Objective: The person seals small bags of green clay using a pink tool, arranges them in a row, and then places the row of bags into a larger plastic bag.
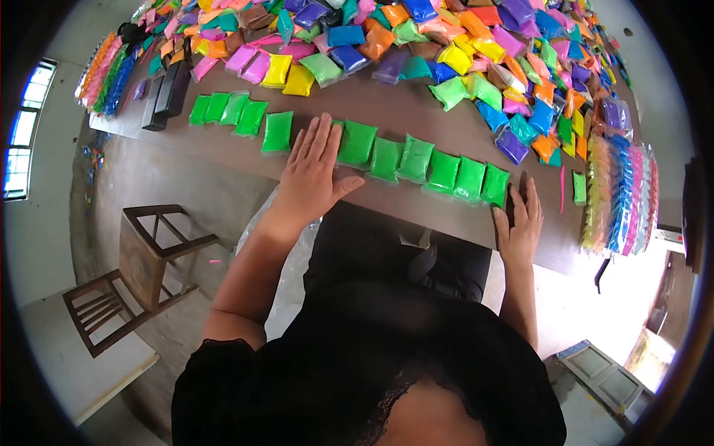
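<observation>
Several small clear packets filled with green material lie in a row along the near side of the table. My left hand [312, 167] rests flat over the row, fingers stretched out, partly covering a packet beside another green packet [357, 143]. To its left lies a green packet [277, 132], with more green packets [232, 109] beyond. At the row's right end, my right hand [520, 227] touches or nearly touches the last green packet [494, 184], its fingers apart and nothing held. One more green packet [579, 188] lies apart, further right.
A large pile of packets in many colours [461, 56] covers the far side of the brown table [401, 97]. Strips of joined packets stand at the right [621, 193] and left [111, 74]. Two dark boxes [165, 97] sit at left. A wooden chair [141, 260] stands on the floor.
</observation>
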A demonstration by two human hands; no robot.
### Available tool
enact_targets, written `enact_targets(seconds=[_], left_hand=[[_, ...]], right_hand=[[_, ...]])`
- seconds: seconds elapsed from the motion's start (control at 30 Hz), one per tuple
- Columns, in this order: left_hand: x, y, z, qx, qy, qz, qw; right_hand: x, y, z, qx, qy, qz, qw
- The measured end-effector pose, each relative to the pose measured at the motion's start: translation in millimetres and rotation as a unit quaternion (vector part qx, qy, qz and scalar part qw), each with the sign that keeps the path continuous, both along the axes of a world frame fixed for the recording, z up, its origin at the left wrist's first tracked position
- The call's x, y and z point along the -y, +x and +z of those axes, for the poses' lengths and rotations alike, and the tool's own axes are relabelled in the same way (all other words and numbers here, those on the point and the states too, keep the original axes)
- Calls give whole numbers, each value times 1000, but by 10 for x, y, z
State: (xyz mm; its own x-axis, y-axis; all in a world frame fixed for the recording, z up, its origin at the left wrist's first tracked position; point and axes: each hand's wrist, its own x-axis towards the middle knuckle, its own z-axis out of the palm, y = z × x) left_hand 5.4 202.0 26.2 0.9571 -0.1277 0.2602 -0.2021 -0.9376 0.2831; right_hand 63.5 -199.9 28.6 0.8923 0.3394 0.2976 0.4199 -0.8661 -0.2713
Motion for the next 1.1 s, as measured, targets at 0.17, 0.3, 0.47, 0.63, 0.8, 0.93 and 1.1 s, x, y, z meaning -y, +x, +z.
enact_targets(seconds=[0.17,0.3,0.47,0.63,0.8,0.93,1.1], left_hand=[[-177,17,140,44,8,9,999],[-504,12,-104,39,45,129,990],[-388,0,-44,19,13,-13,1000],[-353,50,-8,38,-29,5,999],[-616,67,60,23,-23,-10,999],[-936,104,-94,59,52,157,985],[-719,14,-121,33,28,130,991]], right_hand=[[20,-3,-59,3,-11,-19,1000],[16,4,-43,4,-8,-3,1000],[13,9,-49,7,-12,-1,1000],[11,11,-62,11,-22,-3,1000],[14,18,-61,13,-30,-3,999],[-3,-4,-43,9,-38,-9,999],[14,9,-73,12,-39,-3,999]])
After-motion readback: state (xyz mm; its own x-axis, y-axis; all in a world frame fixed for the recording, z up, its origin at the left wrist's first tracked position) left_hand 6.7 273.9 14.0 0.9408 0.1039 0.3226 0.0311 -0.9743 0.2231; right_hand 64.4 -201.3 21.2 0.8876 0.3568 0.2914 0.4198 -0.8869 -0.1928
